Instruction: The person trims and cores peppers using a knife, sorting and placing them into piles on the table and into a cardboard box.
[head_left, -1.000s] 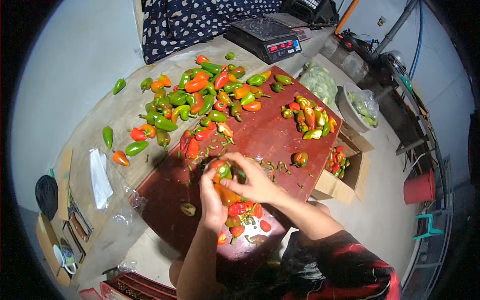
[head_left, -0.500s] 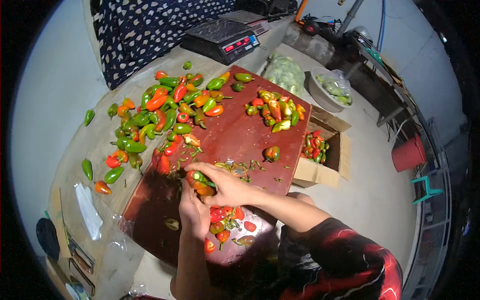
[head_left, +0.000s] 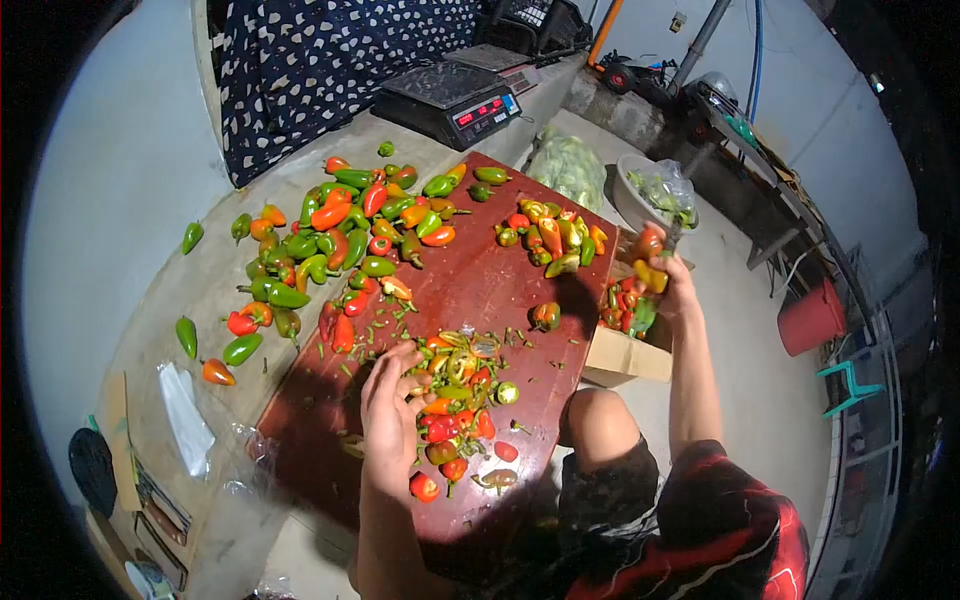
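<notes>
Grips a few red and yellow peppers (head_left: 650, 262) in the right hand (head_left: 678, 287) at three o'clock, fingers curled around them, the bunch slightly blurred. Holds them in line with the mouth of an open cardboard box (head_left: 628, 356), partly filled with red and green peppers (head_left: 622, 305); cannot tell how high above it. Rests or hovers the left hand (head_left: 390, 410) at seven o'clock, fingers apart and loosely bent, beside a mixed pepper pile (head_left: 455, 398) on the reddish-brown tabletop (head_left: 455, 290); cannot tell whether touching it.

Spread at ten o'clock, green, red and orange peppers (head_left: 335, 216), across both the concrete counter (head_left: 150, 330) and the tabletop. Heaped at one o'clock, near the table's far edge, a smaller pepper cluster (head_left: 552, 238), with a lone pepper (head_left: 545, 317) nearer at three. Scattered between, green stem bits (head_left: 383, 327). Set on the counter at twelve, a digital scale (head_left: 445, 100), red digits lit.
</notes>
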